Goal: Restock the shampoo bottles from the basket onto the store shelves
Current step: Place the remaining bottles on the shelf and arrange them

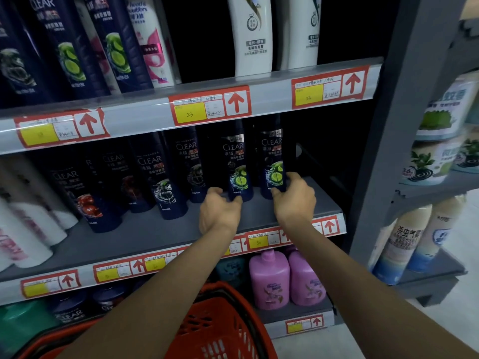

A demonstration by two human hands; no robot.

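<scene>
Two dark blue Clear shampoo bottles with lime labels stand upright on the middle shelf. My left hand grips the base of the left bottle. My right hand grips the base of the right bottle, thumb on its front and fingers round its right side. Below my forearms sits the red plastic basket; its inside is mostly hidden by my arms.
More dark Clear bottles line the middle shelf to the left, white and pink ones beyond. White bottles stand on the upper shelf. Purple bottles fill the lower shelf. A grey upright borders the right, with cans on the neighbouring rack.
</scene>
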